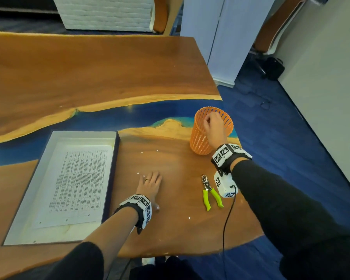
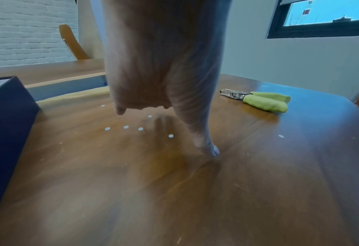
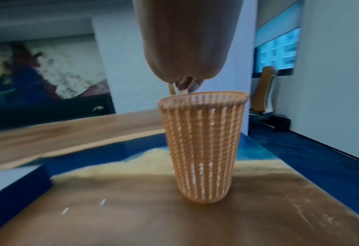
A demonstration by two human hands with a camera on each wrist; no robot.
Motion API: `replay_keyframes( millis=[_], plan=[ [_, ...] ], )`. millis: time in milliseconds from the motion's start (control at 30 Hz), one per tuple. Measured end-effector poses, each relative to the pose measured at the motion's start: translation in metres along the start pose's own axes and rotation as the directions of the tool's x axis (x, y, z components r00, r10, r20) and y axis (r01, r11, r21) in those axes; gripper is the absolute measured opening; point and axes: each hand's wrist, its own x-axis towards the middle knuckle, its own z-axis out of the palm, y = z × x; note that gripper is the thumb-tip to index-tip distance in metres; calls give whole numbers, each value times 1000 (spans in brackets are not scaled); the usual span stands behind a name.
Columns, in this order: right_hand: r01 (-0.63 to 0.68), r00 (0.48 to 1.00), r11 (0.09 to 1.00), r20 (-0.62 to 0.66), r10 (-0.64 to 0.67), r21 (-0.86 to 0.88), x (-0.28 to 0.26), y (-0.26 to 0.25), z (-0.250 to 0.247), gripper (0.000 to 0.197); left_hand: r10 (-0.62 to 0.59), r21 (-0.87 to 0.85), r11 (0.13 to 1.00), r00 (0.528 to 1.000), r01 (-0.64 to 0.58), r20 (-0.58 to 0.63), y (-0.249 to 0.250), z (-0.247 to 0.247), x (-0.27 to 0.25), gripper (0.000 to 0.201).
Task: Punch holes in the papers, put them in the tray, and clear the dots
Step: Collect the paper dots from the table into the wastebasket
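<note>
White printed papers (image 1: 79, 178) with punched holes lie in the white tray (image 1: 113, 158), whose dark wall (image 2: 6, 116) stands left of my left hand. My left hand (image 1: 151, 184) rests flat on the wooden table, fingers straight, thumb tip (image 2: 214, 151) touching the wood. Several white paper dots (image 1: 143, 176) (image 2: 126, 127) lie scattered around it. My right hand (image 1: 212, 126) hovers over the rim of the orange mesh basket (image 1: 200, 138) (image 3: 201, 149). Its fingertips (image 3: 187, 86) are bunched in a pinch, with a pale bit showing at them. The green-handled hole punch (image 1: 209, 190) (image 2: 258, 99) lies on the table between the arms.
A lone dot (image 1: 189, 218) lies near the table's front edge. A black cable (image 1: 226, 223) hangs from the right wrist camera over the table edge. Blue carpet (image 1: 291, 138) lies to the right. A chair (image 1: 162, 15) stands beyond the table's far edge.
</note>
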Motion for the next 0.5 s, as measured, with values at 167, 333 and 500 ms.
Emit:
replay_keyframes(
  millis=[167, 333, 500],
  plan=[
    [-132, 989, 987, 52, 137, -93, 18, 21, -17, 19, 66, 22, 997, 996, -68, 54, 5, 2, 4, 114],
    [-140, 986, 986, 77, 146, -88, 19, 23, -27, 19, 64, 18, 998, 995, -66, 76, 4, -2, 4, 115],
    [-110, 994, 992, 14, 112, -68, 17, 20, -29, 13, 69, 18, 997, 995, -70, 67, 4, 0, 4, 112]
  ],
)
